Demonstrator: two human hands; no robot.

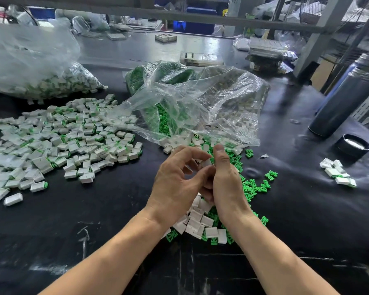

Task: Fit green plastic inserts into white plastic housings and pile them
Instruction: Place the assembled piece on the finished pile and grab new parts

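Black counter (296,209), scuffed with pale streaks near the front edge. On the left, a broad pile of assembled housings (62,141), white with green showing at the ends. Behind it, a clear bag of assembled pieces (51,81). At centre, an open clear bag (190,103) spilling green inserts (164,122) and white housings. Nearer the front, a mixed heap of loose white housings (196,222) and scattered green inserts (258,186). To the right, a small cluster of white pieces (337,173), a black round lid (354,145), and a dark cylindrical flask (345,103). Far back, flat blocks (165,37) and a stack of clear trays (268,52).
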